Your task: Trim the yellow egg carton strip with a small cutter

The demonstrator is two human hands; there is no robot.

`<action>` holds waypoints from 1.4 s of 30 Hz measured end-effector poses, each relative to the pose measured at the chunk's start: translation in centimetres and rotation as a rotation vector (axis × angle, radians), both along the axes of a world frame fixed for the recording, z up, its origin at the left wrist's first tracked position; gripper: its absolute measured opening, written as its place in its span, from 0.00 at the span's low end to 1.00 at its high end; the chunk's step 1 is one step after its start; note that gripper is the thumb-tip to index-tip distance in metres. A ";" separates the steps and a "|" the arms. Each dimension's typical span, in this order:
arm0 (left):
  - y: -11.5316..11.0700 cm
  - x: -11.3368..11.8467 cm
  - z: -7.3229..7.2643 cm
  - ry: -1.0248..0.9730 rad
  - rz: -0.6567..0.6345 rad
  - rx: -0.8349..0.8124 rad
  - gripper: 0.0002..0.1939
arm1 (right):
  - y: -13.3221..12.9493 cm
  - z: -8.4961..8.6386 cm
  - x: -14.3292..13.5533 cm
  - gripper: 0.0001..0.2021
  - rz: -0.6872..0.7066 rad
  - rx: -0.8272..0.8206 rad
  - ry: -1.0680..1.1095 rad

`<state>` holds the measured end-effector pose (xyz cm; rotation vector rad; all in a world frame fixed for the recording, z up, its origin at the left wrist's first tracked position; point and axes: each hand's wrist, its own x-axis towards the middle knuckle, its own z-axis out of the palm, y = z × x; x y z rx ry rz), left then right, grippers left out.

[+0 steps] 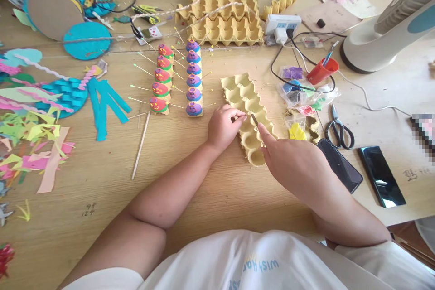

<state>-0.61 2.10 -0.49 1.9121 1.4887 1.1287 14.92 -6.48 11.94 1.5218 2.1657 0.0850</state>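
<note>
A yellowish egg carton piece (pixel 236 85), two cups wide, lies slantwise on the table with its hollows facing up. My left hand (pixel 222 128) is closed at its left side, thumb and fingers pinching at the ridge near the middle. My right hand (pixel 294 158) is wrapped round a slim knife (pixel 254 119), with the index finger stretched along its back. The knife's tip meets the carton just right of my left fingertips. Its handle is hidden in my palm. My right hand covers the carton's lower right edge.
Left of the carton stand painted red (pixel 159 105) and purple (pixel 194 108) egg-cup rows with pins. Egg trays (pixel 226 31) lie behind. To the right are scissors (pixel 335 128), two phones (pixel 382 176), clay bags (pixel 297 130), a red cup (pixel 322 71), a power strip (pixel 282 22) with cables and a fan (pixel 377 45).
</note>
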 end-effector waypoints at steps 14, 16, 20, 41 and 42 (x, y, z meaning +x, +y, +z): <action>0.1 -0.1 -0.2 -0.005 0.003 -0.008 0.03 | 0.2 -0.7 0.8 0.30 -0.009 0.089 0.068; 0.1 -0.1 -0.2 -0.004 0.001 -0.003 0.03 | 0.2 -0.5 0.8 0.29 -0.009 0.104 0.072; 0.0 0.1 -0.1 -0.015 0.018 0.012 0.02 | 0.2 0.2 0.6 0.30 -0.018 0.131 0.063; 0.0 0.0 0.0 0.004 0.001 -0.009 0.02 | 1.7 -1.0 -0.1 0.30 -0.039 -0.009 0.044; 0.0 0.0 0.0 0.002 0.000 -0.010 0.02 | 1.7 -0.9 -0.2 0.30 -0.038 -0.012 0.044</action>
